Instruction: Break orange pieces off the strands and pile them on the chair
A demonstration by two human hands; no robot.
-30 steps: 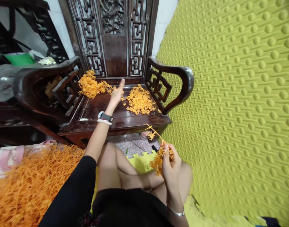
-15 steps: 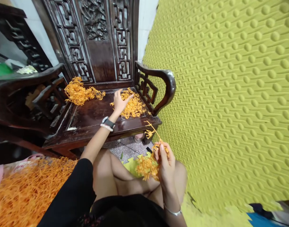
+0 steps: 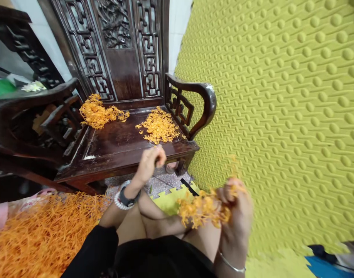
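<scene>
My right hand (image 3: 239, 210), blurred by motion, is closed around a bunch of orange plastic sprigs (image 3: 201, 210) that hangs out to its left above my lap. A thin sprig sticks up blurred over its fingertips. My left hand (image 3: 149, 164), with a watch and a beaded bracelet at the wrist, is in front of the seat edge. Its fingers are curled together, and what they hold, if anything, cannot be made out. Beyond it on the dark wooden chair (image 3: 116, 143) lies a loose pile of small orange pieces (image 3: 159, 125). A denser orange clump (image 3: 97, 112) rests at the seat's left.
A large heap of orange strands (image 3: 44, 231) lies at lower left. The chair's curved armrest (image 3: 207, 104) borders the seat on the right. A yellow bumpy foam mat (image 3: 275, 116) stands along the right side. A black strip (image 3: 189, 187) lies on the floor.
My left hand has come back from above the loose pile toward me, its fingers closing from spread to curled. My right hand has moved right with the orange bunch.
</scene>
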